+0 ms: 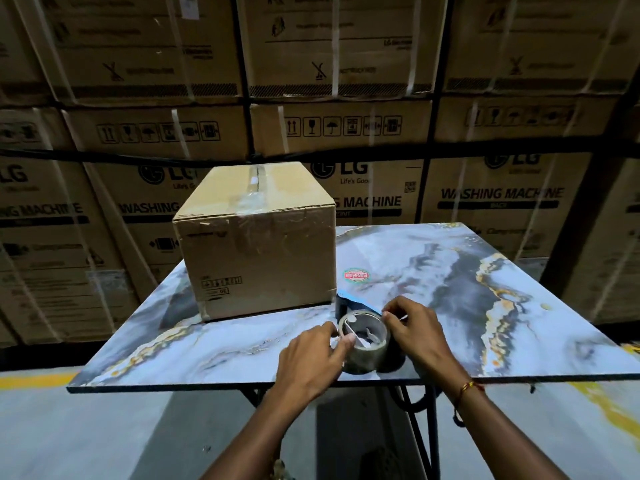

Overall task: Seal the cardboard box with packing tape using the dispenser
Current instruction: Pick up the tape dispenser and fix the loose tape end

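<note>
Matt cardboard box [256, 237], glossy clear tape strips; glossy marble-look tabletop [485, 289].

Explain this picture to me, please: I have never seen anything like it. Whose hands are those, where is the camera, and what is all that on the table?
There is no machine here. A person wears a wide-angle camera on the head, so you look forward and down at that person's own two bare hands.

They stand at a marble-patterned table. Toward its far left sits a closed cardboard box with clear tape along its top seam. Near the front edge lies a tape dispenser, dark with a blue part, carrying a roll of packing tape.

The left hand touches the roll from the left, and the right hand pinches at its right side, perhaps looking for the tape's loose end. Neither hand has lifted anything. A round red and green sticker is on the tabletop. Behind are stacked washing machine cartons.
</note>
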`<state>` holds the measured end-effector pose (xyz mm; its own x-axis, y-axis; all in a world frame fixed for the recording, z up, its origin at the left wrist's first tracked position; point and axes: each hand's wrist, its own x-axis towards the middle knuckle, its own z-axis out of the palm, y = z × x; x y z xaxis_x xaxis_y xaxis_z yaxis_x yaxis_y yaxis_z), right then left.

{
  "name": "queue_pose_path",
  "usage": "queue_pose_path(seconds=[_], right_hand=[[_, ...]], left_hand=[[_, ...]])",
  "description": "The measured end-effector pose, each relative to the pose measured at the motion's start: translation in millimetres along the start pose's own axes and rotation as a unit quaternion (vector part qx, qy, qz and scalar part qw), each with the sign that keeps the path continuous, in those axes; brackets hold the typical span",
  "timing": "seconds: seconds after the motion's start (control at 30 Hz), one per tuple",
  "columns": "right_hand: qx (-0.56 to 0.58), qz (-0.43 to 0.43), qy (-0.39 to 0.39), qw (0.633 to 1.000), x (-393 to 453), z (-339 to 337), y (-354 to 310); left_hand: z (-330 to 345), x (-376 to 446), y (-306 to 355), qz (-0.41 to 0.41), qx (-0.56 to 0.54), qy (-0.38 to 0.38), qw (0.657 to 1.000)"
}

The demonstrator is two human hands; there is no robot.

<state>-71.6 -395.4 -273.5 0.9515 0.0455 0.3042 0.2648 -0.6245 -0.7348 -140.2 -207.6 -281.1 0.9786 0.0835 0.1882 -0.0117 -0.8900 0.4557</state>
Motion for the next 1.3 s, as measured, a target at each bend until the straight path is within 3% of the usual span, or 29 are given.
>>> queue_pose_path(seconds=[0.17,0.3,0.47,0.53,0.63,0.7,0.87,1.07,1.3], right_hand=[[0.001,0.043,-0.003,0.999,-0.9,2.3,-4.1],[0.078,0.084,-0.036,0.993,-4.4,5.5,-5.9],[0.188,0.102,-0.111,0.97,-15.8,11.3,-2.2],[0.184,0.097,-0.071,0.975,-18.4,8.4,2.3],[0.122,0.071,0.024,0.99,-17.8,-1.9,13.0],[0.105,0.051,0.038,0.992,-16.8,-7.8,19.4],[0.057,-0.062,-0.053,0.995,-22.4,-2.1,25.7],[-0.011,-0.181,-0.157,0.971,-22.9,11.4,24.8],[-0.088,-0.254,-0.145,0.952,-25.7,18.4,14.6]], left_hand=[[-0.1,4.3,8.3,-0.014,-0.049,0.004,0.999],[-10.3,13.3,13.5,-0.024,-0.108,0.041,0.993],[-34.8,32.7,10.8,0.035,-0.053,0.061,0.996],[-42.8,38.1,6.7,0.065,-0.036,0.051,0.996],[-46.4,43.0,-1.9,0.104,-0.012,0.043,0.994],[-44.7,43.8,-7.6,0.12,0.005,0.054,0.991],[-40.7,43.9,-17.4,0.106,0.001,0.091,0.99],[-45.7,48.4,-19.3,0.065,-0.072,0.111,0.989],[-39.6,49.1,-21.9,0.072,-0.065,0.101,0.99]])
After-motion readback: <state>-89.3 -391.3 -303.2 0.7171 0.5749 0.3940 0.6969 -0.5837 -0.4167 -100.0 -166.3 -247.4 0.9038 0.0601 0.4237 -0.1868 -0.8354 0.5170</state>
